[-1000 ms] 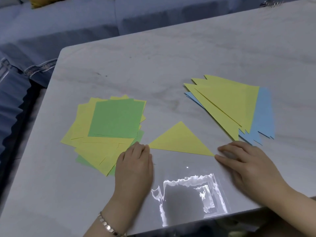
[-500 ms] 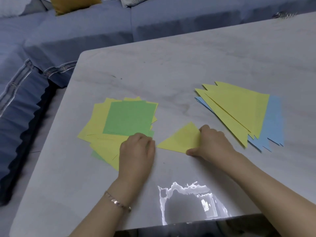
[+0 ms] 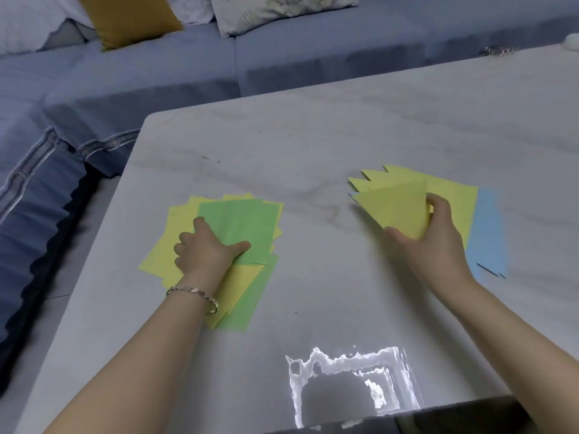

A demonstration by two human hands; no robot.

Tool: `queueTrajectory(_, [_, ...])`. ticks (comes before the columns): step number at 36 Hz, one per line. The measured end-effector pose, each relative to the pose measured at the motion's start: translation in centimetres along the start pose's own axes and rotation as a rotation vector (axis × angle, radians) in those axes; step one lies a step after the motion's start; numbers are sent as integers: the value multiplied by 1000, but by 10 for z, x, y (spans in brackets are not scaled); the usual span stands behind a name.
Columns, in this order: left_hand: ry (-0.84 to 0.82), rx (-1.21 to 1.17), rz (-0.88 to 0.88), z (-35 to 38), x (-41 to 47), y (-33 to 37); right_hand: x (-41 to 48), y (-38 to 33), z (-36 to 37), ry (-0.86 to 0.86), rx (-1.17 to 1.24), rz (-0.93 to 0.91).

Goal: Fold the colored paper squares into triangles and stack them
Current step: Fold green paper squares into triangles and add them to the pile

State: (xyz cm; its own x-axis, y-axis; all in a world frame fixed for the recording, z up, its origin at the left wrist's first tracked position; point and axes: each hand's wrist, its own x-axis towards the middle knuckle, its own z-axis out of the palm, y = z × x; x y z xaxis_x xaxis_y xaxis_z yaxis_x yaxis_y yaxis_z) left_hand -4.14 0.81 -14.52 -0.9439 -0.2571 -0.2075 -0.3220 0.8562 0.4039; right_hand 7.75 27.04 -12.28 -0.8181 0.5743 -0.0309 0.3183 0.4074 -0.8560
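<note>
Left hand (image 3: 206, 249): spread flat on green square (image 3: 241, 227) atop loose pile (image 3: 178, 223), 10 o'clock. Right hand (image 3: 438, 245): pinching yellow triangle (image 3: 394, 208), 2 o'clock, over triangle stack (image 3: 451, 192). Advice: lower flat, match long edges, release last.

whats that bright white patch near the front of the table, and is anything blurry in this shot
head view: the white patch is glare, a light mirrored in the glossy table; head view: the right hand and the yellow triangle it holds look soft with motion blur, while the left hand on the green square is sharper.
</note>
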Motion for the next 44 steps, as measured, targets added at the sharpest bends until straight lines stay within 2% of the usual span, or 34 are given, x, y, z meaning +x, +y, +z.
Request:
queueTrajectory(3, [38, -156, 55, 1, -1, -5, 10, 5, -5, 65, -188, 8])
queueTrajectory(6, [73, -372, 149, -1, -10, -5, 2, 9, -1, 99, -300, -97])
queueTrajectory(10, [16, -627, 159, -11, -32, 5, -17, 15, 11, -27, -289, -341])
queueTrajectory(13, [-170, -767, 146, -21, -47, 11, -25, 10, 22, -121, -215, -517])
queueTrajectory(18, [-630, -826, 164, -35, -68, 14, -21, 9, 32, -116, -242, -737])
queueTrajectory(22, [-752, -800, 122, -36, -72, 13, -19, 22, 35, -143, -262, -857])
queueTrajectory(24, [-744, -735, 107, -32, -71, 12, -21, 28, 35, -203, -252, -889])
queueTrajectory(27, [-620, -662, 102, -25, -68, 12, -22, 34, 32, -238, -259, -995])
queueTrajectory(31, [-385, -789, 10, -16, -63, 17, -24, 40, 35, -221, -284, -1118])
queueTrajectory(35, [-307, -817, 21, -8, -60, 24, -33, 37, 39, -283, -235, -1200])
queueTrajectory(41, [-271, -639, 254, 2, -65, 36, -37, 29, 45, -403, -27, -1011])
queueTrajectory(44, [-285, -518, 384, 2, -70, 39, -38, 21, 46, -372, 114, -880])
